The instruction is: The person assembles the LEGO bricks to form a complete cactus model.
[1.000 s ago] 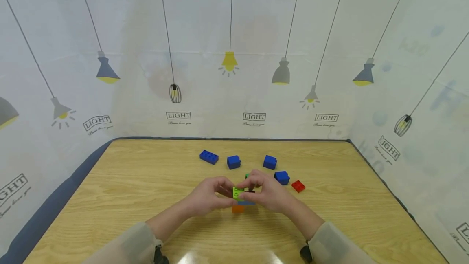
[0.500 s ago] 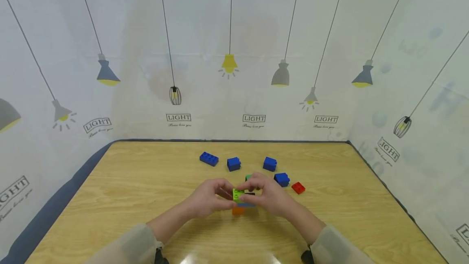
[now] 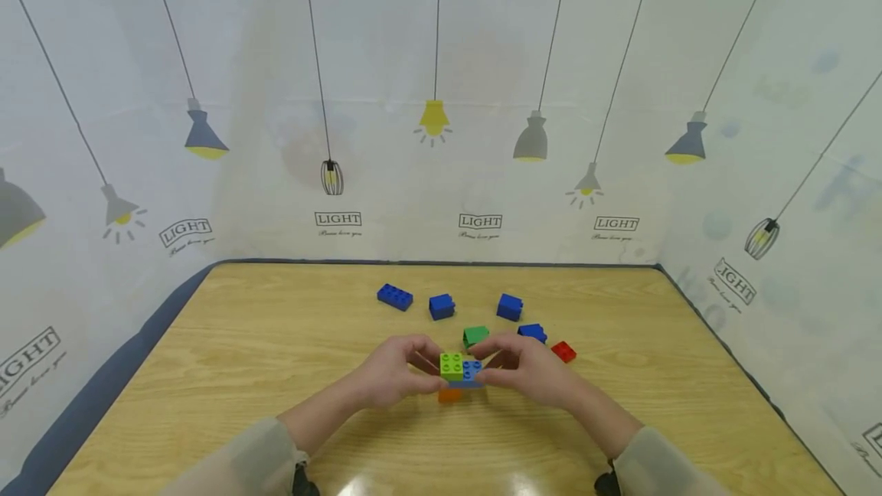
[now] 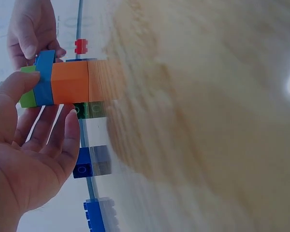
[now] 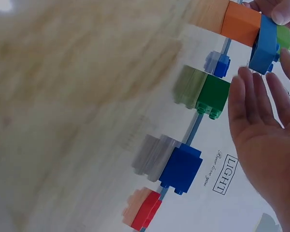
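A small stack of toy bricks stands on the table between my hands. Its orange brick [image 4: 70, 82] is at the bottom, a longer light blue brick [image 3: 472, 370] lies across it, and a lime green brick [image 3: 451, 367] sits on the blue one's left half. My left hand [image 3: 396, 373] holds the stack from the left, thumb on the near side at the lime and blue bricks, fingers behind. At the right end of the blue brick is my right hand [image 3: 534, 373], its fingers extended and its thumb close to the corner; contact is unclear.
Behind the hands lie a green brick [image 3: 475, 337], a long blue brick [image 3: 395, 297] and several shorter blue bricks, one of them a blue brick [image 3: 510, 307] at the back. A flat red brick [image 3: 563, 351] lies to the right. A printed curtain [image 3: 386, 136] hangs beyond the table.
My right hand has let go of the top of the lime green brick and shifted right, uncovering the blue brick's studs and the green brick. My left hand stays on the stack.
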`<action>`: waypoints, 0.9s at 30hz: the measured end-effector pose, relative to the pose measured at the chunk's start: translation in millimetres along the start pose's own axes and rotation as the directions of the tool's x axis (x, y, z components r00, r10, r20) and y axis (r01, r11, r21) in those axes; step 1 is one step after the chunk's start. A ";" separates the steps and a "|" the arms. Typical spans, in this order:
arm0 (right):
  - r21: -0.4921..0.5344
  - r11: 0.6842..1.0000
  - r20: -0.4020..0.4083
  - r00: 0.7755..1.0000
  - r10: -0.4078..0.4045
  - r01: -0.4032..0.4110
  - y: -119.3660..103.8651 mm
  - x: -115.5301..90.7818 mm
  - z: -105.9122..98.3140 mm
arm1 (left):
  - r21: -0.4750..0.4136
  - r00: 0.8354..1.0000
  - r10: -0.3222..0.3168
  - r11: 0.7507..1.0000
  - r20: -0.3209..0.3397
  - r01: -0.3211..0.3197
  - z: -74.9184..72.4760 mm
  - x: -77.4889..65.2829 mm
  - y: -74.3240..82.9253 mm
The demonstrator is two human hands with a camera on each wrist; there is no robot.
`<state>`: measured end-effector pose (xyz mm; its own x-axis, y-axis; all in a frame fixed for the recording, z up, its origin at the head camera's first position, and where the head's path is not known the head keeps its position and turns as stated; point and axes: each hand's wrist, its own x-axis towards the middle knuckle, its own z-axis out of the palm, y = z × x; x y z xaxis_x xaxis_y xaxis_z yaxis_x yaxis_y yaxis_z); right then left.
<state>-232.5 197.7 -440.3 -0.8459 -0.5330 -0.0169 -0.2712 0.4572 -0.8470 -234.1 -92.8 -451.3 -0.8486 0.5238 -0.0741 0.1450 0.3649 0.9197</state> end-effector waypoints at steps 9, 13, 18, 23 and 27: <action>0.099 0.993 0.041 0.997 0.068 -0.072 1.6 -1.7 1.8 | 0.001 1.000 0.002 1.000 0.010 -0.002 -2.0 0.1 -0.7; 0.077 0.994 0.033 0.996 0.080 -0.082 -0.1 -2.1 2.8 | 0.010 1.000 0.009 1.000 0.024 -0.009 -4.4 0.3 -2.0; 0.072 0.992 0.029 0.995 0.101 -0.102 -2.0 -2.2 2.9 | 0.047 0.998 0.056 0.997 0.036 -0.058 -16.1 0.6 -7.2; 0.073 0.991 0.021 0.994 0.110 -0.111 -1.8 -1.9 3.0 | 0.123 0.997 0.067 0.990 -0.036 -0.062 -36.6 4.2 -14.2; 0.064 0.992 0.017 0.994 0.109 -0.110 -1.5 -2.3 3.3 | 0.166 0.987 0.040 0.986 -0.153 -0.015 -56.6 12.0 -21.6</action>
<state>-228.7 196.0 -440.8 -0.8624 -0.4923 -0.1182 -0.1469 0.4668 -0.8721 -276.2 -138.0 -450.3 -0.9099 0.4142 0.0231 0.2399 0.4800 0.8438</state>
